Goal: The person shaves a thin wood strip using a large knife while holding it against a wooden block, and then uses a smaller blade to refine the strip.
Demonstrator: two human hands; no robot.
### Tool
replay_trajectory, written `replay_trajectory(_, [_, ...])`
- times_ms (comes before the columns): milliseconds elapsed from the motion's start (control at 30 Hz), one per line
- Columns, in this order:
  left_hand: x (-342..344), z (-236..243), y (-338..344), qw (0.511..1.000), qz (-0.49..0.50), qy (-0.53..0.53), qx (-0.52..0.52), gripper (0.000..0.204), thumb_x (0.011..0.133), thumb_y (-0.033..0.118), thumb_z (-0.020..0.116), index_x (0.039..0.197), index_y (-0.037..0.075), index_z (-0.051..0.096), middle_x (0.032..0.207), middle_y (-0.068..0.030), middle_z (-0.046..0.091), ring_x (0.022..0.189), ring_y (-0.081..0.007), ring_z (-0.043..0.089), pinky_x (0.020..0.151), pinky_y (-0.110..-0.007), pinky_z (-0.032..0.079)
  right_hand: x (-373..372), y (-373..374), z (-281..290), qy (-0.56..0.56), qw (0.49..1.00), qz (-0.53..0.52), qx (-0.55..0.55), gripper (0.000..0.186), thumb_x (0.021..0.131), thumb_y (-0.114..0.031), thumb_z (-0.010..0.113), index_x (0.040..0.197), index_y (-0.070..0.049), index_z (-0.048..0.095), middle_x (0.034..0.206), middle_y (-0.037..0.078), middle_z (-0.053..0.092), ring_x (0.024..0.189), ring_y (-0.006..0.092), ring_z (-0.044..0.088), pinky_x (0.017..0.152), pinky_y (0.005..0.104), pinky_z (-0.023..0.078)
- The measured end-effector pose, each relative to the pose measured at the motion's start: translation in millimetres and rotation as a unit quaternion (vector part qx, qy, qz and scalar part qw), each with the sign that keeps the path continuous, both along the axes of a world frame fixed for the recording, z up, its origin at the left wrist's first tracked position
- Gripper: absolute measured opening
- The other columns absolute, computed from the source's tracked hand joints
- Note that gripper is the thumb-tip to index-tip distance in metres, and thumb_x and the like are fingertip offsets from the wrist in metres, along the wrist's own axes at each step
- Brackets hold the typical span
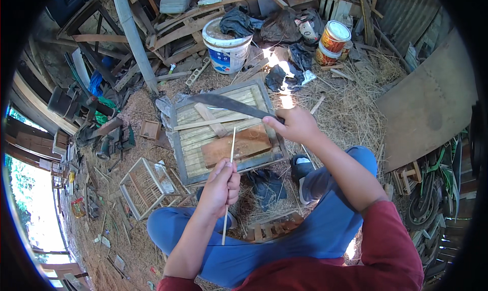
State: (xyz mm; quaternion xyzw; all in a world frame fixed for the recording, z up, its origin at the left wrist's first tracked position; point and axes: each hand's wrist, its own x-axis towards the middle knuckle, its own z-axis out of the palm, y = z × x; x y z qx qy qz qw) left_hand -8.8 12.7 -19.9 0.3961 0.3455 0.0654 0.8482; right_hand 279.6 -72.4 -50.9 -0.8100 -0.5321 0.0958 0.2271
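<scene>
My left hand (222, 184) is closed around a thin pale wooden stick (233, 144), which stands nearly upright and sticks out above and below the fist. In my right hand (297, 124) is a machete (229, 102) with a long dark curved blade pointing left; its handle is hidden by my fingers. The blade hangs over a low slatted wooden table (183, 156) with a grey frame, apart from the stick. On the table lie a brown wooden block (239, 146), a short flat wood piece (209, 119) and a long thin strip (203, 124).
A white bucket (227, 47) with black plastic on top stands beyond the table, and stacked paint pails (333, 41) stand farther right. To the left is a slatted wooden cage (147, 186). A large flat board (432, 103) leans at the right. Straw and shavings cover the ground.
</scene>
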Motion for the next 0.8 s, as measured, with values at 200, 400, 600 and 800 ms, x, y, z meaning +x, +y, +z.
replay_trajectory(200, [0.8, -1.3, 2.2, 1.000, 0.018, -0.011, -0.005, 0.021, 0.119, 0.032, 0.042, 0.107, 0.018, 0.051, 0.071, 0.0085, 0.035, 0.049, -0.0023, 0.024, 0.042, -0.023, 0.017, -36.4, -9.2, -1.5, -0.014, 0.996, 0.078, 0.046, 0.071, 0.096, -0.075, 0.061, 0.078, -0.009, 0.077, 0.061, 0.018, 0.067, 0.060, 0.0394, 0.071, 0.059, 0.0496, 0.057])
replay_trajectory(400, [1.7, -2.1, -6.8, 0.995, 0.031, 0.048, 0.082, 0.025, 0.119, 0.030, 0.043, 0.105, 0.013, 0.053, 0.069, 0.0081, 0.038, 0.048, -0.0021, 0.029, 0.042, -0.023, 0.022, -44.3, -10.2, 3.1, -0.067, 0.985, 0.150, 0.051, 0.068, 0.095, -0.072, 0.065, 0.070, -0.009, 0.071, 0.057, 0.016, 0.064, 0.054, 0.0375, 0.068, 0.053, 0.0476, 0.054])
replay_trajectory(600, [2.5, -11.1, -6.8, 0.989, 0.034, 0.082, 0.121, 0.025, 0.119, 0.029, 0.044, 0.105, 0.011, 0.054, 0.068, 0.0081, 0.039, 0.047, -0.0023, 0.030, 0.040, -0.024, 0.025, -47.1, -6.9, 1.1, -0.081, 0.984, 0.156, 0.037, 0.072, 0.094, -0.077, 0.061, 0.071, -0.010, 0.073, 0.059, 0.017, 0.066, 0.056, 0.0376, 0.070, 0.055, 0.0483, 0.056])
replay_trajectory(800, [4.2, -12.1, -6.1, 0.990, 0.041, 0.066, 0.120, 0.024, 0.120, 0.030, 0.044, 0.105, 0.013, 0.054, 0.069, 0.0089, 0.040, 0.047, -0.0018, 0.030, 0.041, -0.023, 0.023, -40.3, -6.9, -1.4, -0.075, 0.986, 0.148, 0.015, 0.073, 0.096, -0.078, 0.058, 0.075, -0.010, 0.076, 0.062, 0.017, 0.069, 0.058, 0.0378, 0.072, 0.057, 0.0487, 0.057])
